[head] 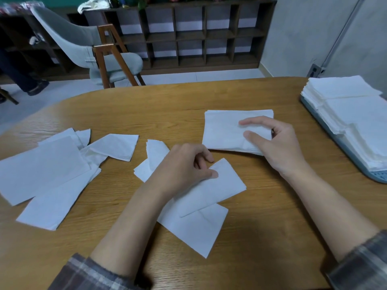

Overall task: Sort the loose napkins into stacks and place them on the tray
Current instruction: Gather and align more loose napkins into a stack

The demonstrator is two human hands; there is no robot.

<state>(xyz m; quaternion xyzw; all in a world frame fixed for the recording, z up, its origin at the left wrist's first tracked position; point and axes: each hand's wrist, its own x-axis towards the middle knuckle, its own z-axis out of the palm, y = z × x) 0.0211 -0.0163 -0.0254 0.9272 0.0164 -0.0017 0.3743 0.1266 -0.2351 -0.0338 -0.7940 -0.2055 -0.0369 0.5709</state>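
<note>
White paper napkins lie over a wooden table (167, 105). My left hand (184, 164) pinches a folded napkin (222, 185) at the table's middle, with another napkin (201, 231) lying under it. My right hand (278, 143) rests on the right edge of a small neat stack (222, 130), thumb and fingers curled round that edge. Several loose napkins (48, 174) are scattered at the left. A grey-blue tray (374, 174) at the right edge carries tall napkin stacks (351, 114).
A grey upholstered chair (98, 51) with wooden legs stands beyond the far table edge. Behind it runs a dark cubby shelf (188, 34) along the wall. Someone's leg and shoe (31, 84) show on the floor at far left.
</note>
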